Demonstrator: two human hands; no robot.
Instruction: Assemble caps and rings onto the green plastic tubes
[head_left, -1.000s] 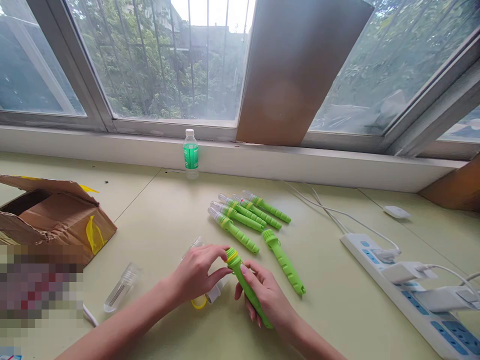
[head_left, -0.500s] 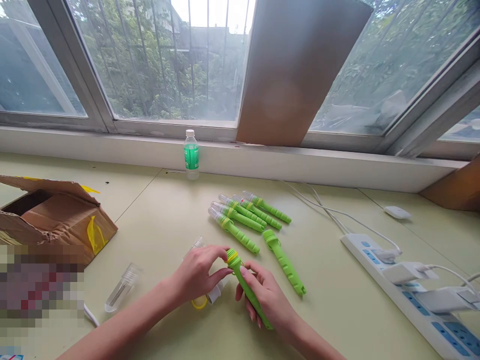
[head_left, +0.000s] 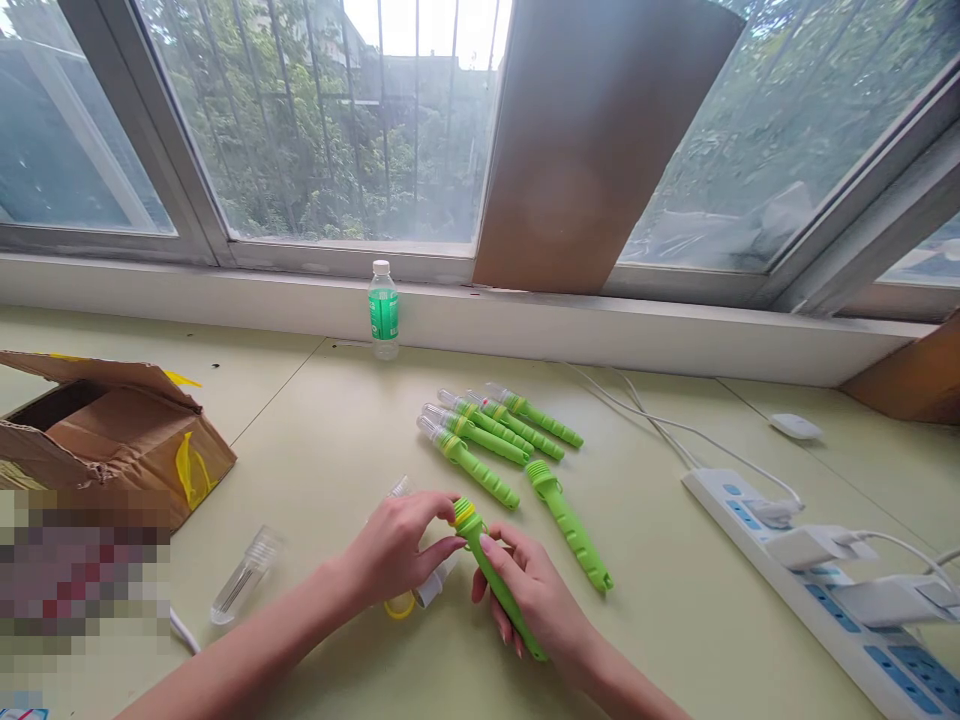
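As right hand (head_left: 537,596) grips green handle (head_left: 471,523), pale table (head_left: 337,425), window (head_left: 330,120), perhaps dusty

Green handle (head_left: 491,580): bright green plastic with a ribbed grip and a yellow band just below the round head. It lies on a diagonal, head far-left, tail near-right. The right hand (head_left: 536,590) wraps the grip; the left hand (head_left: 394,550) pinches the head with its fingertips.

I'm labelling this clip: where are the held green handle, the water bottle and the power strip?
held green handle (head_left: 468,519): head view, ribbed top end.
water bottle (head_left: 383,313): head view, green label.
power strip (head_left: 711,492): head view, bare left end.
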